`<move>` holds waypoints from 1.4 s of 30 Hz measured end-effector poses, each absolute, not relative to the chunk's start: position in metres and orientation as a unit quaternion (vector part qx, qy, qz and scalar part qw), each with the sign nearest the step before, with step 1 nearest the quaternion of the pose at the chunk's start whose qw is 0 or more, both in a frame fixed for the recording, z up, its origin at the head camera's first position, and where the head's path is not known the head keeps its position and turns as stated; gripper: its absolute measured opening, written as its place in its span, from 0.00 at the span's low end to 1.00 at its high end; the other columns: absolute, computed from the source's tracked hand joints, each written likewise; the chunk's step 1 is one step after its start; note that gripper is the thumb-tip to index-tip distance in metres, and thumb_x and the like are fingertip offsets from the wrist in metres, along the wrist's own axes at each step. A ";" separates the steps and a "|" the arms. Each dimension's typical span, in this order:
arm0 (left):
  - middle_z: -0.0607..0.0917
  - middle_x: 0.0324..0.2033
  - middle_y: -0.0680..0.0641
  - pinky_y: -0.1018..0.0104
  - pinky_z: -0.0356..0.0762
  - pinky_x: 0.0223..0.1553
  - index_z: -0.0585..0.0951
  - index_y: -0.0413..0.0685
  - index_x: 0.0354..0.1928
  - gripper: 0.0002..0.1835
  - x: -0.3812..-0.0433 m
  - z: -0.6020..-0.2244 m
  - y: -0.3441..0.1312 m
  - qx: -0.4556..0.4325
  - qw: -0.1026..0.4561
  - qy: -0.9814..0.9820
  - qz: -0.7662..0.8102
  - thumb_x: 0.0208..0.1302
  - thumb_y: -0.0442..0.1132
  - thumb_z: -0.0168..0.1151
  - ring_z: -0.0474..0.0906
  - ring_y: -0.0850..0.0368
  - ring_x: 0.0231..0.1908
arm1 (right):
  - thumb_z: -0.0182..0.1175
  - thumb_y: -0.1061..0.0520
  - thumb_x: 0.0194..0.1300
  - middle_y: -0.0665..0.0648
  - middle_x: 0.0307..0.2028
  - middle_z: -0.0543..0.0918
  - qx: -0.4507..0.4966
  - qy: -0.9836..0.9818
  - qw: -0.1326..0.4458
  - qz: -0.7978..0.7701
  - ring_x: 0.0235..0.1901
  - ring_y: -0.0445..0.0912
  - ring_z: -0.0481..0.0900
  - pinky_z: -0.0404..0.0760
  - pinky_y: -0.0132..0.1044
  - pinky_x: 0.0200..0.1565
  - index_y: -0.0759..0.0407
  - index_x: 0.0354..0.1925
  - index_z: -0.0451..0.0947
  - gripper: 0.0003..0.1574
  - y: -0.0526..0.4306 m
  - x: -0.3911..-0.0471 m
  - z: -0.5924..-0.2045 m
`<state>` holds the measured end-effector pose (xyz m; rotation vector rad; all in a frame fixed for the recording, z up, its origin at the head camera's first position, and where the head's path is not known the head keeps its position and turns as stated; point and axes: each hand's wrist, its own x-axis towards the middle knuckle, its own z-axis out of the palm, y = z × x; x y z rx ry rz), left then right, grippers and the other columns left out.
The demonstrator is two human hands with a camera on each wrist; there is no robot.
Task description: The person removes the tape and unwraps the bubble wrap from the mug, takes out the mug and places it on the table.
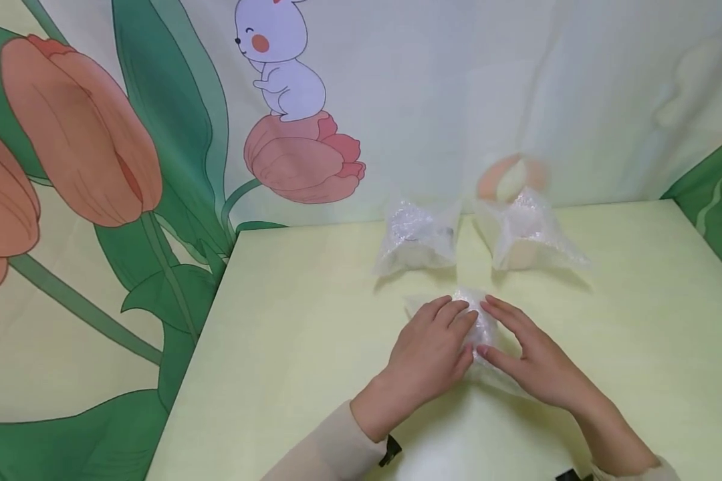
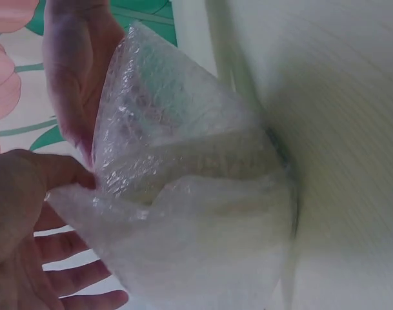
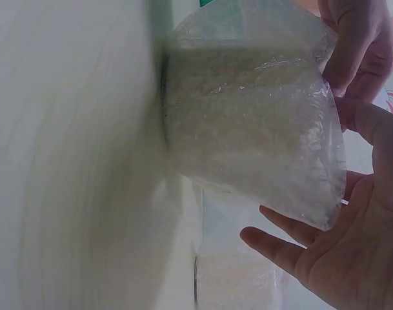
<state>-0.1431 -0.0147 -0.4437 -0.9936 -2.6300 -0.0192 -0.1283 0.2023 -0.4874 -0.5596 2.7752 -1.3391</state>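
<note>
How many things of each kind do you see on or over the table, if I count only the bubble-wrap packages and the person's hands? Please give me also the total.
Bubble-wrap packages: 3
Hands: 2
Total: 5

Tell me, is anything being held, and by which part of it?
The left hand and right hand flank the front bubble-wrap bag at its top; whether they grip or merely touch it can't be told.
</note>
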 end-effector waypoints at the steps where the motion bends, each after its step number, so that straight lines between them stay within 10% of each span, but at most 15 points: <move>1: 0.84 0.60 0.53 0.64 0.71 0.70 0.83 0.55 0.61 0.22 -0.144 -0.443 -0.013 -0.349 0.181 -0.919 -0.002 0.65 0.50 0.67 0.78 0.53 0.63 | 0.64 0.46 0.73 0.56 0.80 0.60 -0.180 0.886 0.001 -0.427 0.77 0.63 0.61 0.65 0.68 0.69 0.52 0.79 0.60 0.44 0.202 -0.129 -0.487; 19: 0.85 0.37 0.57 0.72 0.81 0.35 0.90 0.55 0.41 0.08 -0.154 -0.434 0.008 -0.352 0.233 -0.905 0.041 0.59 0.41 0.75 0.82 0.59 0.40 | 0.63 0.46 0.74 0.55 0.80 0.59 -0.178 0.888 0.005 -0.425 0.78 0.59 0.60 0.68 0.61 0.68 0.54 0.79 0.60 0.43 0.200 -0.139 -0.479; 42: 0.84 0.36 0.57 0.70 0.83 0.25 0.91 0.57 0.39 0.05 -0.152 -0.436 0.013 -0.356 0.161 -0.917 0.073 0.68 0.39 0.68 0.83 0.60 0.34 | 0.64 0.44 0.74 0.55 0.80 0.59 -0.155 0.885 0.032 -0.439 0.78 0.61 0.59 0.67 0.65 0.68 0.55 0.78 0.62 0.42 0.197 -0.127 -0.482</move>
